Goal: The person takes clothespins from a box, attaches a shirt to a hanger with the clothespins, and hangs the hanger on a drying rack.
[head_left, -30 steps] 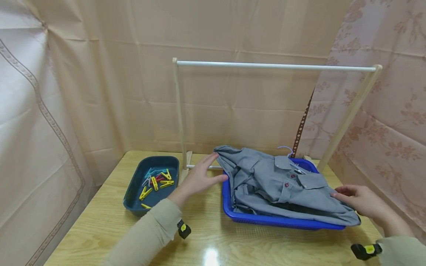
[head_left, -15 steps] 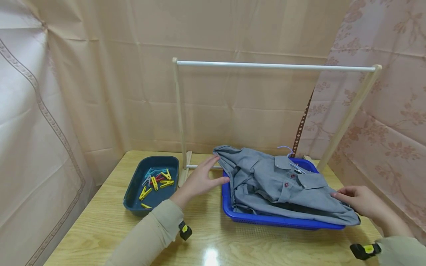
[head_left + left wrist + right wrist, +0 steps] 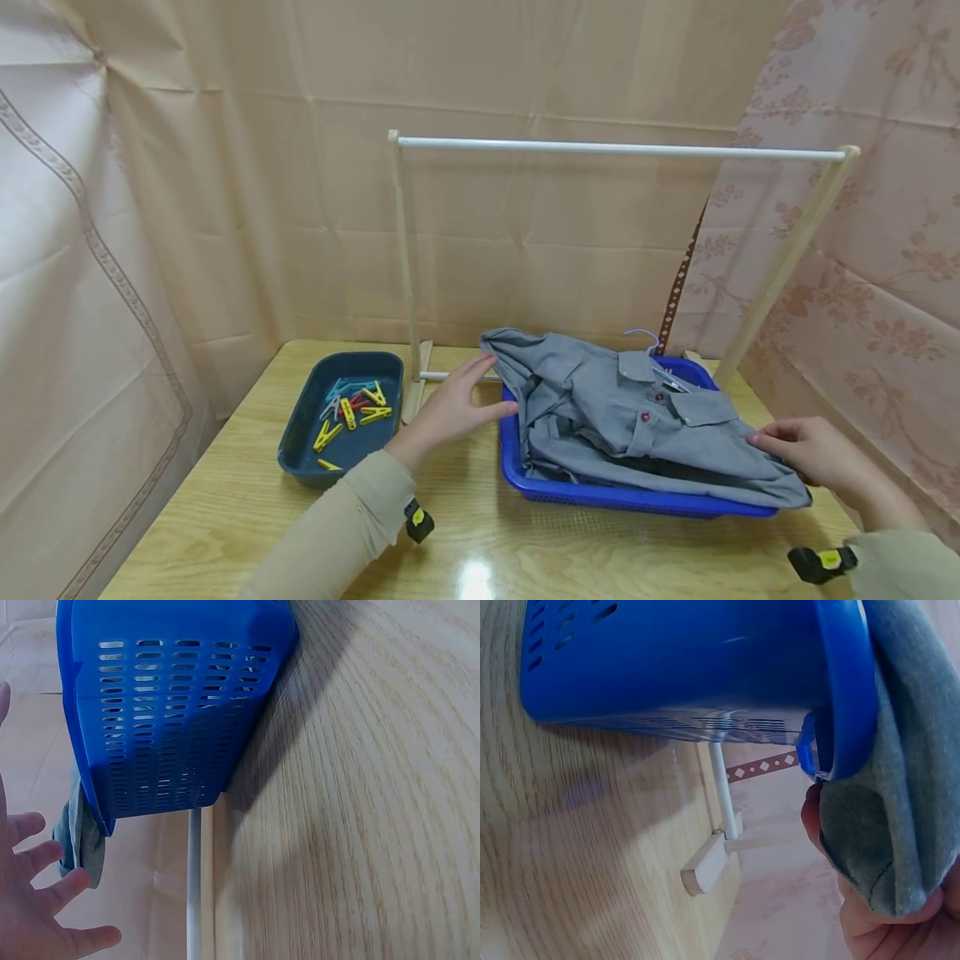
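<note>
A grey button-up shirt lies bunched over a blue plastic basket, its collar towards the back right. A light purple hanger shows its hook beside the collar. My left hand is at the shirt's left end, fingers spread and fairly straight; the left wrist view has those fingers beside the cloth that overhangs the basket rim. At the opposite end, my right hand holds the shirt's right edge, thumb on the near side and other fingers partly hidden behind the cloth.
Behind the basket stands a rack with a white top bar and wooden posts. On the left is a dark tray containing several coloured clothespins. Everything rests on a wooden table, with curtains around it.
My left hand has shifted very slightly towards me along the shirt's end. The shirt, basket and right hand look almost the same.
</note>
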{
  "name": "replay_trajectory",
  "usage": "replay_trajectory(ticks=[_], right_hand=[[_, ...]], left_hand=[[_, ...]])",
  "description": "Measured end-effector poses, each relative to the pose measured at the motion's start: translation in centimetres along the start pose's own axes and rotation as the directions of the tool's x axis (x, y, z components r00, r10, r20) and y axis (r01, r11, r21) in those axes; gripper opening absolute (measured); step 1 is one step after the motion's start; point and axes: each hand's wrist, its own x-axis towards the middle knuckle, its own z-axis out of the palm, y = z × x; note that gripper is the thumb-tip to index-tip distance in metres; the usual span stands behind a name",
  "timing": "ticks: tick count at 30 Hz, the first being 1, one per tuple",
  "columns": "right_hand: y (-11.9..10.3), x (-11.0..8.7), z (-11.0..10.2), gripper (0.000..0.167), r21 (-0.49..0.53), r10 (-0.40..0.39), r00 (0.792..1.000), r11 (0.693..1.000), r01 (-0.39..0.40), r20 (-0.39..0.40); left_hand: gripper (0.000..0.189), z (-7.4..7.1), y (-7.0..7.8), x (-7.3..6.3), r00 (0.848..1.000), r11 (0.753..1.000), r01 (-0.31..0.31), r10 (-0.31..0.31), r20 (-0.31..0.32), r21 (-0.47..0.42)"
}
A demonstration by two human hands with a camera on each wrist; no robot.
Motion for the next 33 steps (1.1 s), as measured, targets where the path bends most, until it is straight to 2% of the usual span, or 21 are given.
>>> replay_trajectory(ticks=[4, 12, 20, 28, 33], right_hand=[[-0.05, 0.12, -0.13, 0.039, -0.003, 0.016, 0.999, 1.000, -0.016, 0.029], [-0.27, 0.20, -0.18, 0.032, -0.039, 0.007, 0.999, 0.999, -0.005, 0.043], [-0.40, 0.41, -0.28, 0.029, -0.136, -0.064, 0.998, 0.989, 0.065, 0.007], [-0.71, 0.63, -0.45, 0.025, -0.219, -0.104, 0.994, 0.971, 0.094, -0.032], [-0.97, 0.44, -0.39, 0.024, -0.217, -0.113, 0.993, 0.971, 0.102, -0.039]], left_hand=[[0.100, 0.15, -0.03, 0.04, 1.000, 1.000, 0.014, -0.014, 0.006, 0.010], [0.098, 0.28, -0.09, 0.06, 1.000, 1.000, 0.006, -0.006, 0.011, 0.012], [0.099, 0.34, -0.19, 0.12, 1.000, 1.000, -0.004, 0.004, 0.004, 0.013], [0.098, 0.35, -0.20, 0.22, 1.000, 1.000, -0.003, 0.003, 0.005, 0.013], [0.099, 0.32, -0.16, 0.16, 1.000, 1.000, 0.000, 0.000, 0.008, 0.011]])
